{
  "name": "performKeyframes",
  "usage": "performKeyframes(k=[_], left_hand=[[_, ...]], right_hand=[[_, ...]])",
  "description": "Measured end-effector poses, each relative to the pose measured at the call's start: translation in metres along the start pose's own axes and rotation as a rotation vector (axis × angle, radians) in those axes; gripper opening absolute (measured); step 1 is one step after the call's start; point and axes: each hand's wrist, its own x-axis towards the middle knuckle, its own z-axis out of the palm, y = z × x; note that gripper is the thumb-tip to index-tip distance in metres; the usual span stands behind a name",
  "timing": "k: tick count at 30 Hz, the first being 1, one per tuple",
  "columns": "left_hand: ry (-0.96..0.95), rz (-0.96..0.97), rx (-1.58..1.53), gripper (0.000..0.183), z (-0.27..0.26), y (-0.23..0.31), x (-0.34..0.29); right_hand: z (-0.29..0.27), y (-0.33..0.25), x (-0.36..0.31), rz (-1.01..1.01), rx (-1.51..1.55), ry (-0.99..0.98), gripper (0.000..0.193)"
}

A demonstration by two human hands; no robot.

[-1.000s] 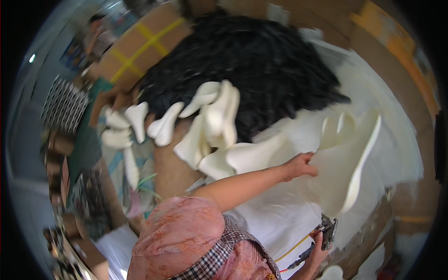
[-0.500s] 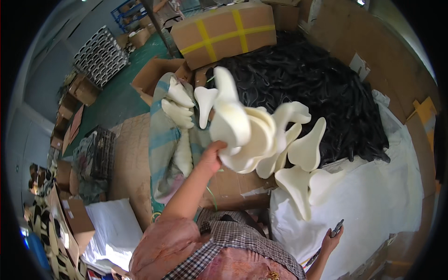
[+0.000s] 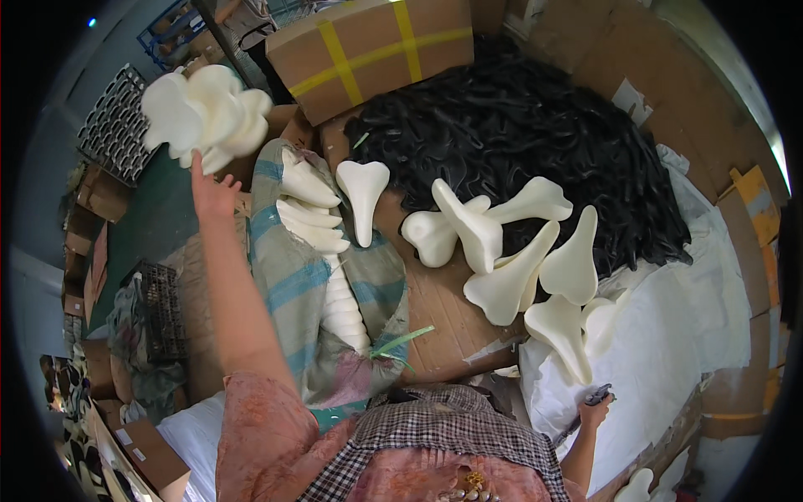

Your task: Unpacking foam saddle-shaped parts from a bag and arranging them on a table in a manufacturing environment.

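Note:
My left hand [image 3: 216,194] is stretched out far to the left, fingers apart. Just beyond its fingertips a bunch of cream-white foam bicycle saddle pads [image 3: 205,117] is in the air, blurred, its lower edge overlapping the index finger. My right hand [image 3: 594,412] is low at the right, closed around a small dark hand tool [image 3: 599,395] whose exact kind is unclear. Several loose saddle pads [image 3: 502,289] lie in front of me on cardboard and white sheeting. One pad [image 3: 363,197] lies apart, beside a striped woven sack [image 3: 288,293] full of stacked pads [image 3: 341,305].
A heap of glossy black covers [image 3: 527,138] fills the far right, walled by cardboard [image 3: 694,109]. A taped carton [image 3: 376,58] stands behind. To the left are a black crate [image 3: 159,309], more boxes [image 3: 107,197] and green floor [image 3: 138,251]. Another person [image 3: 242,21] is partly visible at the back.
My left hand has swung left and opened, parting from the bunch of saddle pads, which has travelled left over the sack. Other pads now lie spread out in front. My right hand keeps the tool.

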Motion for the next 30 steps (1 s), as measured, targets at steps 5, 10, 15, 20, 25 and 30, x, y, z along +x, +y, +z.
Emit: performKeyframes(k=[5,10,15,20,25,30], left_hand=[[-0.454,0.024,0.376,0.035,-0.013,-0.17,0.064],[-0.251,-0.187,0.928,0.035,-0.021,-0.337,0.035],[-0.187,-0.175,1.12,0.043,-0.055,-0.397,0.068],[-0.184,0.072,1.204,0.043,-0.078,-0.41,0.082],[-0.163,-0.118,0.984,0.029,-0.048,-0.396,0.05],[-0.251,0.04,0.826,0.035,-0.044,-0.328,0.014]], right_hand=[[-0.039,-0.092,0.006,-0.52,0.017,0.205,0.065],[-0.027,-0.309,-0.015,-0.768,0.506,-0.155,0.049],[0.037,-0.467,-0.031,-1.03,0.546,-0.468,0.056],[0.08,-0.546,-0.04,-1.099,0.331,-0.675,0.072],[0.121,-0.565,-0.033,-1.322,0.219,-0.645,0.08],[0.111,-0.573,-0.044,-1.198,0.21,-0.787,0.078]])
